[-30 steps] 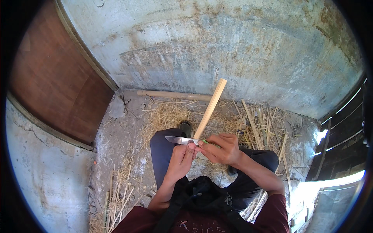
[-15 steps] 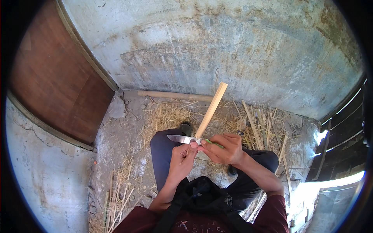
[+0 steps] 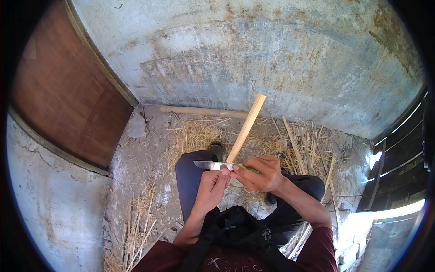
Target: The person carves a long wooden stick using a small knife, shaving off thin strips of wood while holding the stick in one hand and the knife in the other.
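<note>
I see the right hand closed around the knife, its green handle in the fist and the blade pointing to 9 o'clock, while the left hand presses thumb and fingertips together on the low end of the pale wooden stick, which leans up to 1 o'clock over the knee. I judge the step as whittling the stick end. The next stroke needs the blade pushed away from the left fingers, along the wood.
</note>
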`<state>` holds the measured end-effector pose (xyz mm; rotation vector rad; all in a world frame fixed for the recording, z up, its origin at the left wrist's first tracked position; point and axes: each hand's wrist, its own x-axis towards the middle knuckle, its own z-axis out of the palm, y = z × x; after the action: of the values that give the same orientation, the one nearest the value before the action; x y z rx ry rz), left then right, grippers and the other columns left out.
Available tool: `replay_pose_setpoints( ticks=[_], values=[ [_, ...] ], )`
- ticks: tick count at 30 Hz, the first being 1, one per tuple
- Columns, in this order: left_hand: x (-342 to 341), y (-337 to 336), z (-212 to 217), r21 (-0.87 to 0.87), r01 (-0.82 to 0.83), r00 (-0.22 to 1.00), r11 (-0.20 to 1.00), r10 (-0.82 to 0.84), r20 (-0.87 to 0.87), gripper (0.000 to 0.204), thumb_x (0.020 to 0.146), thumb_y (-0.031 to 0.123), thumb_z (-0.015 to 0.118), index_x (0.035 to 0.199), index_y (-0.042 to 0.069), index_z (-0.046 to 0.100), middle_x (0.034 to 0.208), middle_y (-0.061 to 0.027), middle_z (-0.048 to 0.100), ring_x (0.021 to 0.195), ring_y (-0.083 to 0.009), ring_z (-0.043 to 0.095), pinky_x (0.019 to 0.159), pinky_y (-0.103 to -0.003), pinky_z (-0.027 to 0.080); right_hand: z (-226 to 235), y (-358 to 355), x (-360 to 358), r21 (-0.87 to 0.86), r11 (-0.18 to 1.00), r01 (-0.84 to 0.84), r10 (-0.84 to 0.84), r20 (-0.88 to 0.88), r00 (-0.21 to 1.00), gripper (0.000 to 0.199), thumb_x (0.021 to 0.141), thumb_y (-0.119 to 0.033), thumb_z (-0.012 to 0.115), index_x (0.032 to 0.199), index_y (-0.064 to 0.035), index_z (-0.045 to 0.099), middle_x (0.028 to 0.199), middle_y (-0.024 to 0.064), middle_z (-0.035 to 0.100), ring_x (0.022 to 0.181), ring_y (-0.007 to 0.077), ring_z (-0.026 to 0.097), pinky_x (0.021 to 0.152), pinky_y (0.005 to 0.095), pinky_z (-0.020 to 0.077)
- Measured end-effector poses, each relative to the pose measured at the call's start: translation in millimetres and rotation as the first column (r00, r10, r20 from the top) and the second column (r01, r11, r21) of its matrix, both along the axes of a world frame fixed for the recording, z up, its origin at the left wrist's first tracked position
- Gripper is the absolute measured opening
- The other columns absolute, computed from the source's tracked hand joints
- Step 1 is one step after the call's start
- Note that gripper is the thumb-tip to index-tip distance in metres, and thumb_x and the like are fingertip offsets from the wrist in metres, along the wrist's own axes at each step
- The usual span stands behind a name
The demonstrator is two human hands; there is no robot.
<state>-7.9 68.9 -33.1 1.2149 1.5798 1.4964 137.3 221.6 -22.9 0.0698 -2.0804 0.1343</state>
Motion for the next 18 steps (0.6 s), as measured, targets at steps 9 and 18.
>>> replay_pose_setpoints(
  ticks=[9,18],
  values=[
    [8.6,2.6,-4.6,0.03,-0.082,0.995,0.996,0.08,0.062,0.053,0.117,0.04,0.049,0.095,0.0,0.076,0.065,0.0078,0.047,0.06,-0.002,0.037,0.054,-0.025,0.027,0.7,-0.7,1.7,0.058,0.997,0.057,-0.055,-0.037,0.998,0.026,0.08,-0.019,0.091,0.1,-0.0148,0.075,0.075,-0.0016,0.06,0.053,0.0115,0.058,0.048,0.0262,0.0436],
    [6.8,5.4,-2.5,0.04,-0.056,0.997,0.998,0.054,0.058,0.046,0.115,0.036,0.056,0.09,-0.002,0.064,0.064,0.0062,0.038,0.061,-0.0041,0.033,0.053,-0.03,0.026,6.9,4.8,5.8,0.052,0.997,0.052,-0.05,-0.036,0.998,0.032,0.074,-0.016,0.095,0.1,-0.0115,0.076,0.075,0.0011,0.065,0.055,0.0136,0.062,0.048,0.027,0.0449]
  ],
)
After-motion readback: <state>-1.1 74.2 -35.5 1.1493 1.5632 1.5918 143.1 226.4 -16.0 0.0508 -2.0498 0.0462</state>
